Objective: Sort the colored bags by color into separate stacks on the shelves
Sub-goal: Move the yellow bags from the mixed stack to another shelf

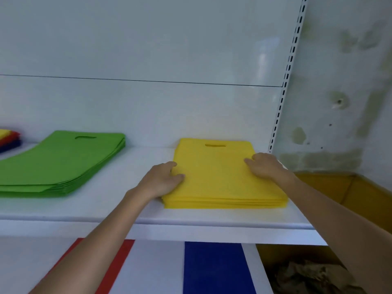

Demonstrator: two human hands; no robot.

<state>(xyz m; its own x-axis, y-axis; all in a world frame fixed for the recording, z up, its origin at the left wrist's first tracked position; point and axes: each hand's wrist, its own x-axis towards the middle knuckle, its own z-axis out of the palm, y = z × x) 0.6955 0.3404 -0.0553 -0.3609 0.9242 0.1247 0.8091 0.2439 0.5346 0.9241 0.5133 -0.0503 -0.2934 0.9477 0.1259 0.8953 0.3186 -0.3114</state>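
A stack of yellow bags (220, 179) lies on the right part of the upper white shelf (118, 206). My left hand (163, 180) holds the stack's left edge, thumb on top. My right hand (264, 165) grips its right edge with curled fingers. A stack of green bags (61, 160) lies to the left on the same shelf. At the far left edge is a mixed pile of yellow, red and blue bags (8, 139). On the lower shelf a red bag stack (118, 266) shows partly behind my left forearm, and a blue bag stack (214, 268) lies right of it.
A slotted shelf upright (284, 90) runs up the right side of the white back panel. Right of the shelving stands an open cardboard box (331, 185) holding crumpled brown paper (307, 276), against a stained wall.
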